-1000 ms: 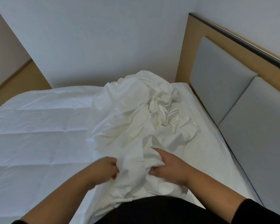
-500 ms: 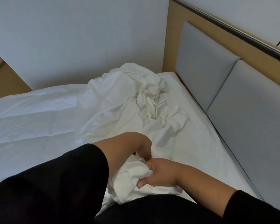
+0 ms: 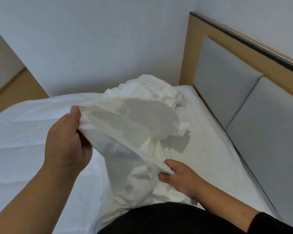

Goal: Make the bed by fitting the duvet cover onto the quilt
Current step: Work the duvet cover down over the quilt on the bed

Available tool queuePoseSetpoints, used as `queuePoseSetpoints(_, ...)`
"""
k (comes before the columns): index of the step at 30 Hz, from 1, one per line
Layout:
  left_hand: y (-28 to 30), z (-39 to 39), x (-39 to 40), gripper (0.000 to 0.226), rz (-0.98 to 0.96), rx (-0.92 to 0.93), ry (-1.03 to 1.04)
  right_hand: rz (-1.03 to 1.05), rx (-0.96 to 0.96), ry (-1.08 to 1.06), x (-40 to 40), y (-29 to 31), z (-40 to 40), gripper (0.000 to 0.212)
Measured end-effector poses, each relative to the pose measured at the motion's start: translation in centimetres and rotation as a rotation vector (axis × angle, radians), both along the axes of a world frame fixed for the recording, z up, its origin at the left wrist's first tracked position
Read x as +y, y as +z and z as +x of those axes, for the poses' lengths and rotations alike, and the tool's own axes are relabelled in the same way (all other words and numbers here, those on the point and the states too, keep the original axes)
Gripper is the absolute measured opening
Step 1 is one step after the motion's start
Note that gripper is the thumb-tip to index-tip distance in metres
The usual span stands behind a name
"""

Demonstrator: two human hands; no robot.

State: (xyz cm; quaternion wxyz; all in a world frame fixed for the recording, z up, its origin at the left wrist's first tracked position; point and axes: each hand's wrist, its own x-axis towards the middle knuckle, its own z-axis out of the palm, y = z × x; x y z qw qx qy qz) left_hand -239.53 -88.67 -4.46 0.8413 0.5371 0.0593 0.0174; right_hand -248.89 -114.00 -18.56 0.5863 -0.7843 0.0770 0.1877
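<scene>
While both hands' fingers pinch the duvet cover (image 3: 125, 125) — left hand (image 3: 66, 142) raised, right hand (image 3: 179, 179) low — white quilt (image 3: 24, 132), grey padded headboard (image 3: 243, 107).

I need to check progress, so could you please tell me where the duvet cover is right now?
In the head view the duvet cover is centre frame, lifted over the quilt between the left hand and the right hand, left of the headboard.

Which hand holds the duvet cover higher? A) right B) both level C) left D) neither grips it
C: the left hand lifts an edge of the duvet cover up off the bed, while the right hand pinches it low, near the body.
</scene>
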Motion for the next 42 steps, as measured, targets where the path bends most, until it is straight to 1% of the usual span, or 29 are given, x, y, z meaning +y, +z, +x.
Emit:
queuePoseSetpoints(2,-1.9,-2.1,2.5,0.036,-0.004,-0.020,-0.106,-0.001,-0.005,0.024,0.7,0.0,0.2,0.019)
queuePoseSetpoints(4,-4.6,-3.6,3.6,0.042,0.075,0.049,-0.217,-0.028,-0.003,-0.008,1.3,0.0,0.2,0.022)
queuePoseSetpoints(5,-6.0,-4.3,3.7,0.043,0.166,0.096,-0.266,-0.039,0.003,-0.024,1.6,0.0,0.2,0.024)
queuePoseSetpoints(6,-7.5,-4.9,3.6,0.039,0.315,0.150,-0.306,-0.043,0.009,-0.035,1.9,0.1,0.3,0.028)
queuePoseSetpoints(8,-10.6,-5.9,2.9,0.017,0.615,0.244,-0.451,-0.055,0.023,-0.029,2.3,0.6,0.5,0.036)
queuePoseSetpoints(9,-11.7,-6.2,2.1,0.016,0.725,0.283,-0.530,-0.067,0.029,-0.007,2.6,1.0,0.6,0.039)
queuePoseSetpoints(10,-12.6,-6.2,1.4,0.020,0.768,0.300,-0.578,-0.095,0.028,0.023,3.0,1.4,0.6,0.041)
queuePoseSetpoints(12,-13.6,-5.7,-0.1,0.030,0.737,0.319,-0.600,-0.233,0.009,0.125,3.6,1.8,0.8,0.041)
queuePoseSetpoints(13,-13.8,-5.3,-0.9,0.029,0.694,0.332,-0.597,-0.305,-0.010,0.182,4.0,1.9,0.7,0.036)
queuePoseSetpoints(14,-13.7,-5.1,-1.6,0.026,0.661,0.340,-0.594,-0.358,-0.027,0.220,4.4,1.9,0.6,0.026)
queuePoseSetpoints(15,-13.7,-4.9,-2.3,0.024,0.650,0.341,-0.588,-0.397,-0.050,0.221,4.6,1.9,0.4,0.018)
queuePoseSetpoints(17,-13.6,-4.9,-3.5,0.023,0.620,0.342,-0.551,-0.434,-0.132,0.098,4.4,1.7,0.0,0.028)
queuePoseSetpoints(20,-13.8,-4.8,-4.5,0.032,0.614,0.345,-0.456,-0.392,-0.297,-0.245,3.0,1.9,-0.6,0.036)
queuePoseSetpoints(22,-14.2,-4.6,-4.8,0.035,0.665,0.318,-0.400,-0.280,-0.347,-0.446,2.1,2.5,-1.4,0.036)
queuePoseSetpoints(24,-14.5,-4.2,-5.0,0.039,0.687,0.288,-0.349,-0.070,-0.340,-0.536,1.6,3.1,-2.7,0.034)
queuePoseSetpoints(25,-14.5,-3.8,-5.1,0.039,0.705,0.279,-0.321,0.004,-0.337,-0.506,1.4,3.4,-3.5,0.032)
queuePoseSetpoints(27,-14.4,-2.7,-5.3,0.037,0.712,0.258,-0.259,0.063,-0.220,-0.328,0.6,2.6,-4.8,0.030)
queuePoseSetpoints(29,-14.1,-1.7,-5.4,0.037,0.722,0.237,-0.221,0.058,0.036,-0.193,-0.6,1.3,-5.4,0.032)
queuePoseSetpoints(30,-14.1,-1.4,-5.4,0.037,0.744,0.221,-0.237,-0.011,0.177,-0.160,-1.2,0.3,-5.5,0.037)
queuePoseSetpoints(31,-14.1,-1.4,-5.6,0.036,0.771,0.208,-0.294,-0.121,0.310,-0.135,-1.6,-0.5,-5.6,0.048)
queuePoseSetpoints(33,-14.6,-2.0,-6.2,0.030,0.825,0.187,-0.481,-0.394,0.464,-0.029,-1.7,-2.3,-5.6,0.073)
queuePoseSetpoints(34,-14.8,-2.5,-6.4,0.027,0.861,0.175,-0.567,-0.480,0.446,0.021,-1.8,-3.5,-5.5,0.075)
queuePoseSetpoints(35,-14.7,-2.8,-6.5,0.026,0.892,0.168,-0.629,-0.498,0.365,-0.003,-1.8,-4.1,-5.3,0.064)
queuePoseSetpoints(37,-14.3,-3.1,-6.1,0.031,0.837,0.189,-0.673,-0.346,0.150,-0.194,-2.4,-4.2,-4.5,0.031)
queuePoseSetpoints(38,-14.0,-3.1,-5.9,0.034,0.759,0.226,-0.684,-0.245,0.045,-0.272,-2.7,-3.6,-3.9,0.021)
queuePoseSetpoints(39,-13.7,-3.1,-5.7,0.036,0.686,0.262,-0.700,-0.128,-0.021,-0.309,-2.6,-2.5,-3.2,0.017)
queuePoseSetpoints(40,-13.3,-3.3,-5.5,0.036,0.630,0.283,-0.705,-0.022,-0.047,-0.294,-2.3,-1.2,-2.3,0.018)
queuePoseSetpoints(41,-12.8,-3.7,-5.4,0.035,0.599,0.303,-0.701,0.042,-0.044,-0.227,-1.6,0.1,-1.4,0.019)
queuePoseSetpoints(42,-12.2,-4.1,-5.4,0.034,0.579,0.319,-0.686,0.035,-0.036,-0.137,-0.7,0.9,-0.7,0.020)
